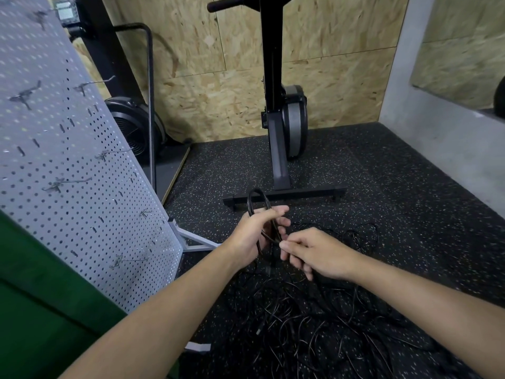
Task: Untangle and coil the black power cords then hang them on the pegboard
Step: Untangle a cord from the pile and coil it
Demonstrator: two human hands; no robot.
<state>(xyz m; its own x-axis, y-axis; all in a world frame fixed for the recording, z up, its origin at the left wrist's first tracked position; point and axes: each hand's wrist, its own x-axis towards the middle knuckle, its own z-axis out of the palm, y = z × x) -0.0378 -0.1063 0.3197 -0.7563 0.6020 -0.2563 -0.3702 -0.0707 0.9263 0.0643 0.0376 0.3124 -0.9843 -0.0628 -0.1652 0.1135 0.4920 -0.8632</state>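
With left hand (255, 236) curled round cord loop (252, 199) and right hand (317, 254) fingers pinching it below, feed even turns, drawing slack gently from tangle (308, 321).

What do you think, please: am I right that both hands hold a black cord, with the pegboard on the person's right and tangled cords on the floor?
Not quite: the head view shows the pegboard on the person's left, not right. The rest holds: the left hand and right hand hold a black cord, and tangled cords lie on the floor.
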